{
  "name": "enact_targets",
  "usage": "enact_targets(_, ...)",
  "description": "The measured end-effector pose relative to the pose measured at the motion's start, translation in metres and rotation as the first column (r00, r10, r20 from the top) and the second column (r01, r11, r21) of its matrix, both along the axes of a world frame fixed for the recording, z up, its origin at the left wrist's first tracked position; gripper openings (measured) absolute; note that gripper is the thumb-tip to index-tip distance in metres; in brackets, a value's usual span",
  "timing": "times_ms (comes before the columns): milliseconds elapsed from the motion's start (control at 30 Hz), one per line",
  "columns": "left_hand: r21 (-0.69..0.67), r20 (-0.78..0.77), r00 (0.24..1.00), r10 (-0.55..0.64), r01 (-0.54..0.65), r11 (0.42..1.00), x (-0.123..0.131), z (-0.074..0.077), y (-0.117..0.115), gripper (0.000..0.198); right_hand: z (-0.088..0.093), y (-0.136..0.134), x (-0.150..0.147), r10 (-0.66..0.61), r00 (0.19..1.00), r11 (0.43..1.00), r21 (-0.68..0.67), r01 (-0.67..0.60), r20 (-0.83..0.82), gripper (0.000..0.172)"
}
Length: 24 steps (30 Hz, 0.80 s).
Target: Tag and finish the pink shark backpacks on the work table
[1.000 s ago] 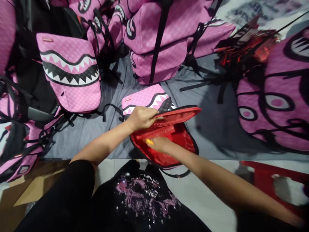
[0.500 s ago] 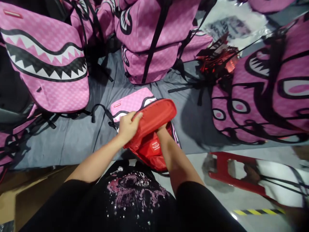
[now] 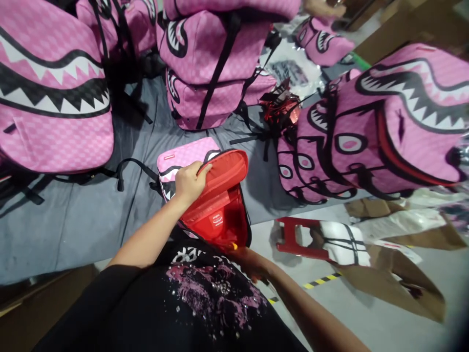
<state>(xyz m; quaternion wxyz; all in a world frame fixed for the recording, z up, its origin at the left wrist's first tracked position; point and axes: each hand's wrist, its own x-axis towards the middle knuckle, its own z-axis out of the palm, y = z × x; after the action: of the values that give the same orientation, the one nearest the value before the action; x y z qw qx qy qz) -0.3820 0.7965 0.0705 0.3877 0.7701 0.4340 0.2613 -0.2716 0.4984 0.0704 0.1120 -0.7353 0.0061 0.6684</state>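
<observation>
In the head view a small pink backpack (image 3: 186, 149) with a shark-mouth print lies unzipped on the grey-covered table. Its red lining (image 3: 220, 215) and a label inside face up at me. My left hand (image 3: 189, 183) grips the edge of the red-lined front flap (image 3: 227, 171) and holds it folded back. Close to my body, at the bag's near edge, is my right hand (image 3: 251, 261), closed and somewhat blurred. A small yellow thing (image 3: 233, 246) pokes out at its fingertips; its kind is too small to make out.
Stacked pink bags (image 3: 212, 63) stand behind the backpack. A large pink backpack (image 3: 54, 98) is at left, and more bags (image 3: 351, 132) are at right. Red foil pieces (image 3: 286, 110) lie between. On the floor are a red pallet jack (image 3: 300, 237) and cardboard (image 3: 395, 278).
My right hand has come out of the backpack and moved toward my body, with a small yellow thing showing at it. My left hand still holds the flap. The view has swung right.
</observation>
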Motion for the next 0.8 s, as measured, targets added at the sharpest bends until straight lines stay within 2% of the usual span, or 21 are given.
enact_targets(67, -0.006, 0.022, 0.997, -0.068, 0.068, 0.998, 0.004, 0.003, 0.001, 0.042, -0.019, 0.005, -0.004, -0.172, 0.984, 0.985, 0.018, 0.173, -0.051, 0.044)
enact_targets(167, -0.008, 0.056, 0.985, -0.161, 0.161, 0.987, 0.012, 0.007, -0.003, 0.039, -0.057, 0.033, -0.009, -0.401, 0.907, 0.904, 0.108, 0.414, -0.126, 0.053)
enact_targets(233, 0.029, 0.067, 0.978, -0.199, 0.198, 0.980, 0.017, 0.007, -0.006, 0.037, -0.081, 0.054, -0.016, -0.484, 0.847, 0.836, 0.169, 0.522, -0.220, 0.055)
enact_targets(300, 0.090, 0.063, 0.974, -0.217, 0.211, 0.973, 0.020, 0.005, -0.005, 0.036, -0.096, 0.068, -0.026, -0.524, 0.789, 0.767, 0.224, 0.601, -0.319, 0.057)
enact_targets(367, 0.152, 0.061, 0.975, -0.214, 0.203, 0.967, 0.022, 0.001, 0.001, 0.036, -0.103, 0.071, -0.034, -0.522, 0.745, 0.718, 0.259, 0.647, -0.414, 0.057)
enact_targets(467, 0.229, 0.058, 0.981, -0.187, 0.169, 0.959, 0.024, -0.004, 0.014, 0.037, -0.107, 0.062, -0.037, -0.499, 0.699, 0.679, 0.270, 0.683, -0.512, 0.057)
enact_targets(567, 0.287, 0.023, 0.968, -0.250, 0.234, 0.929, 0.030, -0.006, 0.020, 0.039, -0.112, 0.057, -0.031, -0.517, 0.678, 0.649, 0.276, 0.708, -0.522, 0.056)
enact_targets(700, 0.332, -0.003, 0.933, -0.359, 0.340, 0.880, 0.039, -0.004, 0.018, 0.041, -0.115, 0.063, -0.021, -0.528, 0.722, 0.673, 0.298, 0.677, -0.448, 0.055)
enact_targets(800, 0.346, -0.056, 0.915, -0.399, 0.393, 0.852, 0.043, -0.002, 0.018, 0.047, -0.107, 0.067, -0.018, -0.497, 0.791, 0.727, 0.327, 0.604, -0.356, 0.057)
